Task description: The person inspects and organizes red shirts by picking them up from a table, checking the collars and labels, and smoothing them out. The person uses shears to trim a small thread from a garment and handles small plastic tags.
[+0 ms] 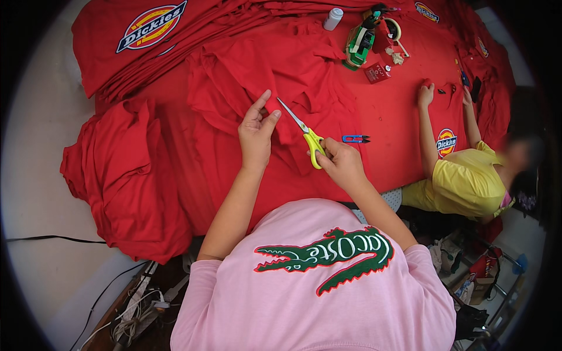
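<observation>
My right hand (pixel 343 162) grips a pair of scissors (pixel 312 141) by its yellow-green handles. The blades look closed, and their tip points up and left toward my other hand. My left hand (pixel 256 134) is raised, thumb and fingers apart, with nothing visible between them. Beneath both hands a crumpled red garment (pixel 263 64) is spread over the red-covered table. Just right of the scissors lie blue thread snips (pixel 354 139), which neither hand touches.
A folded red shirt stack (pixel 146 29) fills the far left; a red cloth heap (pixel 123 175) hangs over the left edge. Farther back stand a white bottle (pixel 333 19), a green tape dispenser (pixel 358 47) and a red box (pixel 377 72). At right, a co-worker in yellow (pixel 471 184) handles a red shirt (pixel 448 117).
</observation>
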{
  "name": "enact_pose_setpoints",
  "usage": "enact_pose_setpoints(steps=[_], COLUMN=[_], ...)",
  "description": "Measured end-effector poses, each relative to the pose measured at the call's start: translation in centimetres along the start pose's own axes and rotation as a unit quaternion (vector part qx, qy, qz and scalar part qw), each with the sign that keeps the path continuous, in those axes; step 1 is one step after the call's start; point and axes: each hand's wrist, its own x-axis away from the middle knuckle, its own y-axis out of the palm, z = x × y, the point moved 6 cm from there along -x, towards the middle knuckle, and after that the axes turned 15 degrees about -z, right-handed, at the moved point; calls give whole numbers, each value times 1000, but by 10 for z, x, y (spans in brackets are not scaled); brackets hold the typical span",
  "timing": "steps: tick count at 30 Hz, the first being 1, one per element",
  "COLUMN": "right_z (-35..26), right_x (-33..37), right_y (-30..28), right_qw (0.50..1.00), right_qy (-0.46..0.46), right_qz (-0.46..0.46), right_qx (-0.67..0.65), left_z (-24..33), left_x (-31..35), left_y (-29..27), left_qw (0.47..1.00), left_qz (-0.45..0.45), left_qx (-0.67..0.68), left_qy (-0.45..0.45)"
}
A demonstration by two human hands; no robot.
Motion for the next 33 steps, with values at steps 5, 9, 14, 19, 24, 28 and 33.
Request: enact_pose_setpoints(steps=[5, 9, 14, 19, 24, 28, 33], right_z=[-15, -18, -16, -11, -6, 50, 151], right_x=[-3, -7, -9, -7, -3, 2, 16], right_y=[-11, -13, -10, -6, -6, -29, -98], right_qw=[999, 998, 999, 1000, 999, 988, 940], right_qy=[-9, -21, -14, -18, -31, 123, 266], right_qz=[0, 18, 1, -8, 4, 59, 134], right_qx=[38, 53, 43, 19, 25, -75, 168], left_z=[10, 9, 9, 6, 7, 51, 180], left_x=[-1, 0, -1, -1, 2, -1, -12], left_y=[9, 9, 7, 6, 5, -18, 12], left_qw=[998, 997, 997, 996, 999, 992, 980], left_qz=[-31, -37, -34, -43, -35, 43, -92], left_qx=[48, 50, 60, 68, 33, -55, 45], left_qy=[34, 33, 25, 24, 20, 109, 168])
